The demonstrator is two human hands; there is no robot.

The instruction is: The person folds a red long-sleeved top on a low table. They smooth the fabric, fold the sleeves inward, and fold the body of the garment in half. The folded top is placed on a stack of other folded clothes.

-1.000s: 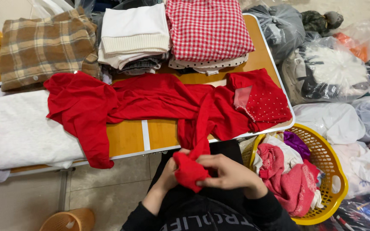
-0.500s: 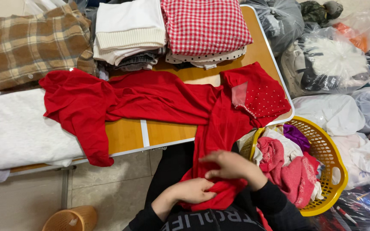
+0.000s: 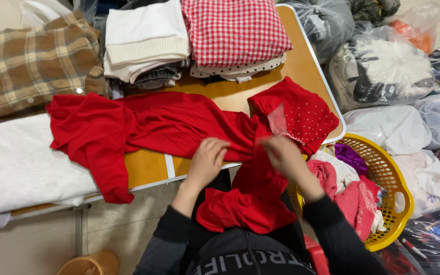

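Long red knit garment (image 3: 179,122) spread across wooden table (image 3: 301,66), near end hanging into the lap; left hand (image 3: 207,160) and right hand (image 3: 281,153) both closed on its fabric at near table edge; yellow plastic basket (image 3: 390,178) at right

Bright even indoor light, soft faint shadows, hands motion-blurred (right most), edges slightly bowed

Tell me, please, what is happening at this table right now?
A person seated at a wooden table has both hands on a red garment spread across it, one end hanging into their lap. The left hand and right hand grip the fabric at the table's near edge. Folded clothes are stacked at the far side, and a yellow basket of clothes stands to the right.
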